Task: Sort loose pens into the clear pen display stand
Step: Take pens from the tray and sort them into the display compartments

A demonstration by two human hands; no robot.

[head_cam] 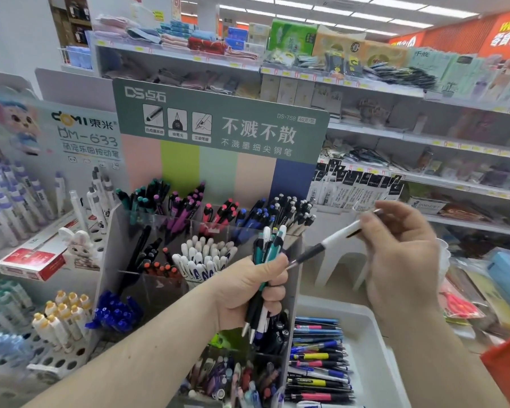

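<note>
- Many loose pens (318,363) lie flat in a white tray (374,348) at the stand's right edge.
- The left hand (248,293) grips a pen bundle (264,278) before the clear pen display stand (147,290).
- The right hand (401,260) pinches one white pen (333,241), tilted, above the tray.

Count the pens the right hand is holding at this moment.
1: a white-and-black pen pinched in the right hand, tip angled down toward the bundle of pens gripped by the left hand. None seems hidden.
</note>
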